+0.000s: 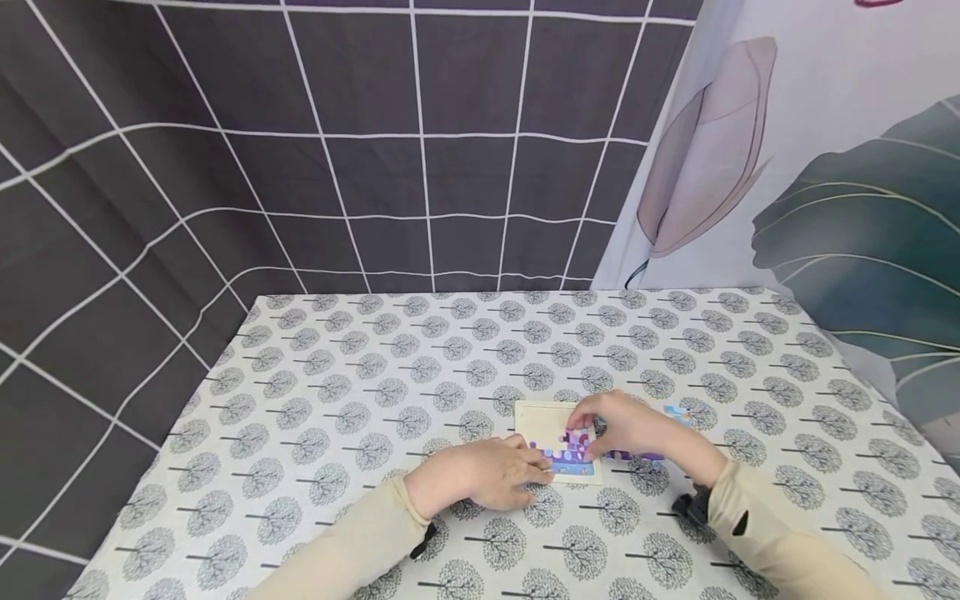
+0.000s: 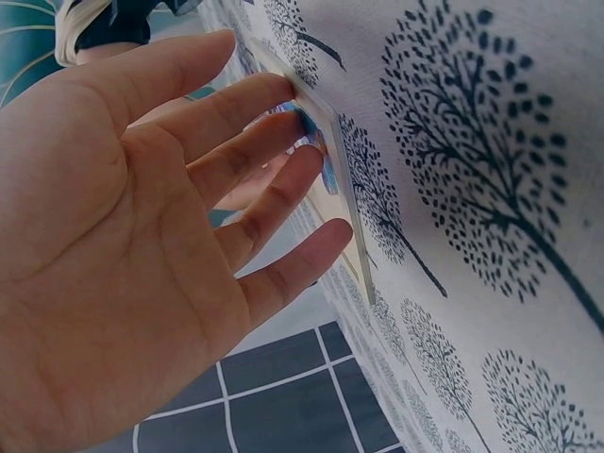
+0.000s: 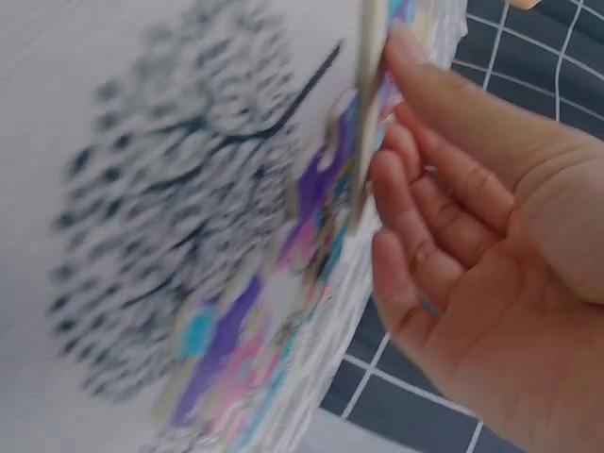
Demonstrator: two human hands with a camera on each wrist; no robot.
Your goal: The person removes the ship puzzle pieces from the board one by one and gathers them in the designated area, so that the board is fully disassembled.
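A shallow jigsaw tray (image 1: pixel 534 412) with a pale rim lies on the table. Purple and blue assembled pieces (image 1: pixel 573 468) fill its near part, while bare cream backing shows in its far left. My left hand (image 1: pixel 501 473) rests at the tray's near left corner; in the left wrist view its fingers (image 2: pixel 278 189) are spread and lightly bent, tips at the rim and pieces. Over the tray's right side, my right hand (image 1: pixel 618 421) pinches a purple and red puzzle piece (image 1: pixel 579 442) between thumb and fingers, down among the other pieces. The curled fingers partly hide it.
Loose puzzle pieces (image 3: pixel 226 359) lie right of the tray, partly under the right hand and forearm; a light blue piece (image 1: pixel 677 412) shows beyond the wrist. A tree-print cloth (image 1: pixel 390 392) covers the table. A dark grid curtain (image 1: pixel 360 167) hangs behind it.
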